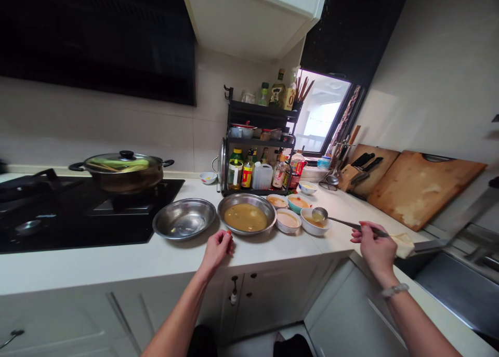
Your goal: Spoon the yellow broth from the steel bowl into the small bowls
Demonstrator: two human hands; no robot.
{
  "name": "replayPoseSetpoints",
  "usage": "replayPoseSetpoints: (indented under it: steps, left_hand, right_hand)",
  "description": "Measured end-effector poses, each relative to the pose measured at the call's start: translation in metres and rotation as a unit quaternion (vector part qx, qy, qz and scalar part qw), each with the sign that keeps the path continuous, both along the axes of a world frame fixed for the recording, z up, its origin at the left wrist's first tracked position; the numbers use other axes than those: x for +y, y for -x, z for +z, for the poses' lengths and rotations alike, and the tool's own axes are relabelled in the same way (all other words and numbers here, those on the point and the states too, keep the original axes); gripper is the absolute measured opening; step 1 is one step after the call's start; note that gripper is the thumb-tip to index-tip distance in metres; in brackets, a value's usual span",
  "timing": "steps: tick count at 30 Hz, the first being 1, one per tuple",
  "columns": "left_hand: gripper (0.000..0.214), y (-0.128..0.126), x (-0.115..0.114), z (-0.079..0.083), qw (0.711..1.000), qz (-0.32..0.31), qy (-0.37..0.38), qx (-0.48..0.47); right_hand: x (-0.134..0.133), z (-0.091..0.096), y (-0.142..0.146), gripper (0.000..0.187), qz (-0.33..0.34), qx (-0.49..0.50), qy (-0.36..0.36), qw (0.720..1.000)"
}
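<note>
My right hand (376, 248) grips the dark handle of a ladle (319, 213). The ladle's metal bowl hangs over a white bowl (315, 228) that has yellowish liquid in it. My left hand (219, 249) is loosely closed just in front of a wide steel basin (228, 219) of cloudy yellow-brown soup (245, 217); no object shows in its fingers. Left of that basin sits a second steel basin (171, 232) with only small scraps and wet shine inside. Beside the soup are a white bowl of pale liquid (288, 222), a teal bowl (299, 205) and another small bowl (277, 202).
A lidded pot (125, 175) stands on the black stove (117, 227). Behind the bowls rises a black rack (259, 141) of bottles and jars. Farther right are a knife block (353, 175), cutting boards (423, 188), a folded cloth (403, 244) and a sink (460, 284).
</note>
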State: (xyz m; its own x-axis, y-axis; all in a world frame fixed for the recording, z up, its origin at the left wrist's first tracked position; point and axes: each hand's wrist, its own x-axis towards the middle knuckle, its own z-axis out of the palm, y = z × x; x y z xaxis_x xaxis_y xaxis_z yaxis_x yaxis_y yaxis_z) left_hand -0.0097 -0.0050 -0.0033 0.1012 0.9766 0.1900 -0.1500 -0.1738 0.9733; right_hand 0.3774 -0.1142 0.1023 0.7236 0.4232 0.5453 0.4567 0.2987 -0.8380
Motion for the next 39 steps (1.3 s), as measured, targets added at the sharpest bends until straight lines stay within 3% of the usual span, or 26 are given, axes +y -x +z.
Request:
replayPoseSetpoints:
  steps: [3, 8, 14, 18, 21, 29, 34, 39]
  left_hand:
    - [0.043, 0.0, 0.001, -0.002, 1.0, -0.004, -0.006, -0.002]
    - [0.042, 0.001, 0.0, -0.001, 1.0, -0.002, -0.008, 0.0]
    - [0.042, 0.0, -0.001, 0.0, 1.0, 0.002, -0.015, 0.004]
    - [0.042, 0.0, 0.0, -0.001, 1.0, -0.001, -0.013, 0.002]
    - [0.043, 0.0, -0.001, 0.001, 1.0, 0.0, -0.01, 0.006]
    - [0.044, 0.0, -0.002, 0.002, 1.0, -0.003, -0.009, 0.007]
    - [0.044, 0.0, 0.002, -0.003, 1.0, -0.005, -0.009, -0.002]
    - [0.043, 0.0, 0.003, -0.003, 1.0, -0.004, -0.006, -0.001]
  right_hand:
    - [-0.009, -0.003, 0.011, 0.034, -0.002, -0.118, 0.033, 0.992]
    - [-0.014, -0.002, 0.037, 0.027, 0.038, -0.246, 0.009, 0.969]
    - [0.003, 0.001, 0.09, 0.028, 0.149, -0.121, -0.045, 0.98]
    - [0.023, -0.009, 0.122, 0.033, 0.235, -0.084, -0.014, 0.968]
    - [0.04, -0.022, 0.137, 0.038, 0.261, -0.074, 0.019, 0.962]
    - [0.06, -0.036, 0.159, 0.044, 0.272, 0.039, 0.063, 0.96]
    - [0.064, -0.033, 0.154, 0.042, 0.231, 0.181, 0.045, 0.955]
    - [0.063, -0.028, 0.144, 0.035, 0.236, 0.218, 0.018, 0.947]
